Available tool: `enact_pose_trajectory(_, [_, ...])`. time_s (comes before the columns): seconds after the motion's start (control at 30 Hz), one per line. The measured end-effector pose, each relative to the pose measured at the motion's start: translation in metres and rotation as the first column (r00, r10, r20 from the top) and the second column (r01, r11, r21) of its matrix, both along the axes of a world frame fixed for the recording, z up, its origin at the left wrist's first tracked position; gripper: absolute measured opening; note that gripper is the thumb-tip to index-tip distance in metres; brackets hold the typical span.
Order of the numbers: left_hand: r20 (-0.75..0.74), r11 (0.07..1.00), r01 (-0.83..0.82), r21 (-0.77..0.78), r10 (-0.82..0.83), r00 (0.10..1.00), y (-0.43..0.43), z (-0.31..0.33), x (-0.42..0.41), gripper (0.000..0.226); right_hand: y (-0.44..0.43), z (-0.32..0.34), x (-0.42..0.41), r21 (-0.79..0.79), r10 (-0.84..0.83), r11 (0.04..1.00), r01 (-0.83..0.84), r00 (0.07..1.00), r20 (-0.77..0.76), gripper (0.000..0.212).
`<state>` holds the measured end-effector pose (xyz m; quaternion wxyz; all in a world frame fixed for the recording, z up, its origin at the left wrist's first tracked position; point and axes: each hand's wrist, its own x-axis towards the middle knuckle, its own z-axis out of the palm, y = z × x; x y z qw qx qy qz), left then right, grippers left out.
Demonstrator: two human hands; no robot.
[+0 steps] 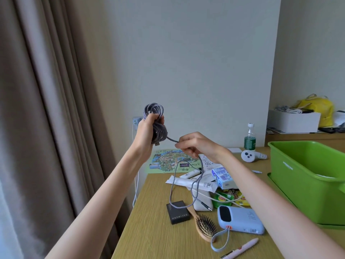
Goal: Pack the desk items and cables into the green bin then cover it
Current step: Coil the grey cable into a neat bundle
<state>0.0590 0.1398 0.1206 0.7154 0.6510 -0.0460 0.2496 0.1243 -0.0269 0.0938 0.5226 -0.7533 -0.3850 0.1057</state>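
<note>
On the surface (153, 230), at the right, the bin (298, 184) sits open. The cable (154, 110) looks half wound, up left. The left hand (147, 131) has its grip round the loops. The right hand (197, 144) pinches the loose tail. Next, wind the rest and drop it in.

Beige curtain (46, 90) left; yellow bag (317, 107) by white box (293, 121).

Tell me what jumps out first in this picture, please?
Two bare arms fill the middle: the left hand holds a coil of grey cable up high, while the right hand pinches its loose tail, which droops onto the cluttered desk. At the right edge stands a bright green bin, uncovered.
</note>
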Motion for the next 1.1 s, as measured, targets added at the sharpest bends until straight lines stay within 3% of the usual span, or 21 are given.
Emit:
enact_pose_trajectory(0.17, [-0.013,0.985,-0.157,0.071,0.158,0.987,0.02,-0.005,-0.001,0.023,0.001,0.0,0.004,0.092,-0.023,0.995,0.035,0.991,-0.134,0.033])
enact_pose_trajectory(0.27, [-0.018,0.956,-0.214,0.202,0.222,0.975,0.03,-0.013,0.0,0.018,0.0,0.004,0.007,0.137,-0.055,0.988,0.076,0.986,-0.155,0.024])
enact_pose_trajectory(0.53, [0.135,0.849,-0.139,0.51,0.08,0.988,0.029,-0.034,0.004,0.033,0.015,0.029,-0.004,0.111,-0.036,0.994,0.02,0.989,0.144,0.023])
enact_pose_trajectory(0.67, [0.082,0.778,0.002,0.628,-0.069,0.994,0.023,-0.037,0.007,0.034,0.02,0.033,-0.009,0.13,-0.046,0.991,0.015,0.971,0.237,0.02])
enact_pose_trajectory(0.87, [-0.105,0.773,0.133,0.62,-0.086,0.991,0.009,-0.039,0.012,0.029,0.023,0.037,-0.009,0.161,-0.142,0.983,0.083,0.904,0.404,0.017])
enact_pose_trajectory(0.97, [-0.186,0.815,0.229,0.532,-0.151,0.971,0.007,-0.036,0.007,0.024,0.018,0.034,-0.003,0.223,-0.207,0.966,0.135,0.917,0.341,0.02])
enact_pose_trajectory(1.1, [-0.233,0.841,0.333,0.426,-0.254,0.939,0.004,-0.036,0.005,0.026,0.007,0.022,0.001,0.229,-0.142,0.968,0.107,0.979,0.145,0.027])
